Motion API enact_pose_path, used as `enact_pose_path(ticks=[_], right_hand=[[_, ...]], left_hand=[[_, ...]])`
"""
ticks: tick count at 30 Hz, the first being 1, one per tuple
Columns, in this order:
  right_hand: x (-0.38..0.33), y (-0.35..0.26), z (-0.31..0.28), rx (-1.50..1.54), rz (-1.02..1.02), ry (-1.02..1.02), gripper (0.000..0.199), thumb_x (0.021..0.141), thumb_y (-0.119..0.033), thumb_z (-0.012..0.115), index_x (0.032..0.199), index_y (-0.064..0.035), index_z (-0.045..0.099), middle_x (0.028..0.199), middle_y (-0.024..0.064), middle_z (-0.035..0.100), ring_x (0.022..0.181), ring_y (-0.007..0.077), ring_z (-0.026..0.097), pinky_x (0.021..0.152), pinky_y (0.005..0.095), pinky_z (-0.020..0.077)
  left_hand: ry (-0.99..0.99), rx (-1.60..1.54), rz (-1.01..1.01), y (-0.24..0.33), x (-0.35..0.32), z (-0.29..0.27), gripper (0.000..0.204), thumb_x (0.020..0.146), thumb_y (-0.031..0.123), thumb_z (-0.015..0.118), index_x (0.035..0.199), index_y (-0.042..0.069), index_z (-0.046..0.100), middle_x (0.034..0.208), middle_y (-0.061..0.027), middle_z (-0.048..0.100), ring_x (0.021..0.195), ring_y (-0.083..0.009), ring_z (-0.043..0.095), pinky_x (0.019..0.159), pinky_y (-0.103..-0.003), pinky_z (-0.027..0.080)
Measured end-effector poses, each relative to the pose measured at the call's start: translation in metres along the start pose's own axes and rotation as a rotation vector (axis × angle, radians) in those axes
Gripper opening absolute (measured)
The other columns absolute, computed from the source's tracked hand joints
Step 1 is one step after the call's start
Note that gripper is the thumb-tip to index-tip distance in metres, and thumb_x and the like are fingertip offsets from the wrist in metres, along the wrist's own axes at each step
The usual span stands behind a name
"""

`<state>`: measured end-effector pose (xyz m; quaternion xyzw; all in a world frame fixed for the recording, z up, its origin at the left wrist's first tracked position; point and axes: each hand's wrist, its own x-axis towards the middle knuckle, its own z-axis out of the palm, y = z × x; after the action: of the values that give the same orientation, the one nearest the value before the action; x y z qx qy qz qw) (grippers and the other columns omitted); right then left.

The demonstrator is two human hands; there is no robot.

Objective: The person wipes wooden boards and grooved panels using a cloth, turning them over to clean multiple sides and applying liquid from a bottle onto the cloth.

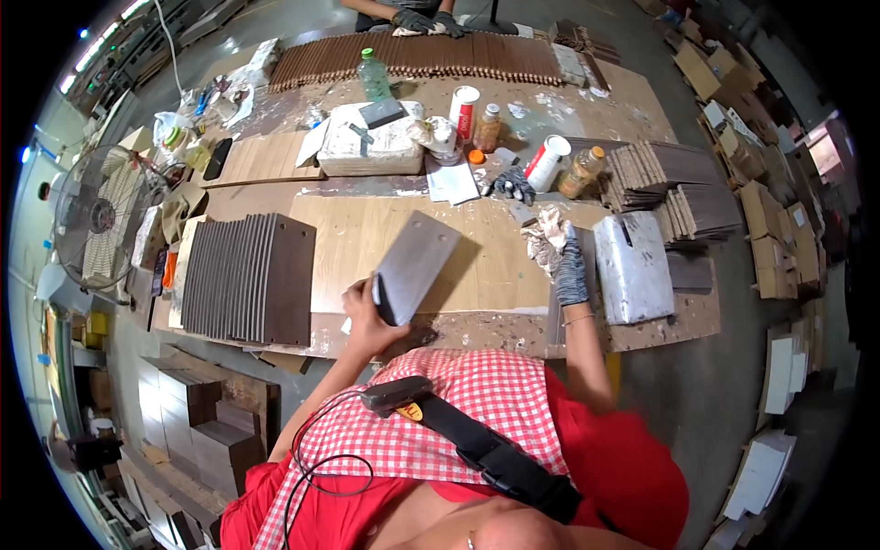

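Left hand (pixel 363 312) grip clamped on panel (pixel 414 266) lower edge, panel tilted above table (pixel 357 234). Right hand (pixel 569 268), gloved, grip closed on rag (pixel 546 236). Panel stack (pixel 247 275) left of left grip; white block (pixel 634 266) just right of right grip.

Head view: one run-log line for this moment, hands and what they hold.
left hand: bare, holds grey panel tilted over workbench | right hand: gloved, grips crumpled rag | stack of dark panels: left of left hand
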<state>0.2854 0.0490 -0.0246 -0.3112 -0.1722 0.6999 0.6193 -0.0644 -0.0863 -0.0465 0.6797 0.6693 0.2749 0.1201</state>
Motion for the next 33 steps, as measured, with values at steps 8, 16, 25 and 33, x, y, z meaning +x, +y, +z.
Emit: enact_pose_path(ticks=[8,16,25,33], right_hand=[[0.048,0.030,-0.054,-0.060,0.005,-0.354,0.022,0.094,-0.012,0.048,0.111,-0.0016,0.056,0.100,0.0068,0.062,0.090,0.0152,0.060,0.079,0.0258,0.0493],[0.076,0.070,-0.006,-0.796,-0.516,-0.059,0.050,0.076,0.009,0.058,0.123,-0.0026,0.044,0.119,0.0082,0.050,0.112,0.0172,0.046,0.101,0.0295,0.0350],[0.069,0.151,-0.007,-2.103,-0.465,-0.221,0.048,0.081,-0.025,0.057,0.125,-0.0067,0.050,0.129,0.0183,0.045,0.123,0.0321,0.039,0.105,0.0432,0.0274],[0.047,0.187,0.015,-2.450,-0.350,-0.575,0.066,0.084,-0.045,0.050,0.138,-0.0093,0.037,0.146,0.0117,0.031,0.136,0.0274,0.025,0.112,0.0430,0.0136]], left_hand=[[-0.186,-0.075,0.178,0.021,0.044,0.048,0.107,0.044,0.031,0.078,0.135,-0.002,0.032,0.120,-0.0260,0.037,0.110,-0.0409,0.035,0.098,-0.049,0.029],[-0.295,-0.160,0.121,-0.013,0.031,0.048,0.118,0.049,0.047,0.082,0.139,-0.003,0.023,0.132,-0.0268,0.030,0.123,-0.0427,0.028,0.105,-0.054,0.020],[-0.113,0.229,-0.065,-0.041,-0.034,0.020,0.118,0.050,0.056,0.079,0.142,0.005,0.025,0.146,-0.0234,0.016,0.135,-0.0409,0.015,0.109,-0.057,0.008],[-0.107,0.145,-0.040,-0.026,-0.027,0.029,0.113,0.051,0.060,0.077,0.139,0.004,0.033,0.146,-0.0224,0.021,0.135,-0.0385,0.018,0.110,-0.056,0.007]])
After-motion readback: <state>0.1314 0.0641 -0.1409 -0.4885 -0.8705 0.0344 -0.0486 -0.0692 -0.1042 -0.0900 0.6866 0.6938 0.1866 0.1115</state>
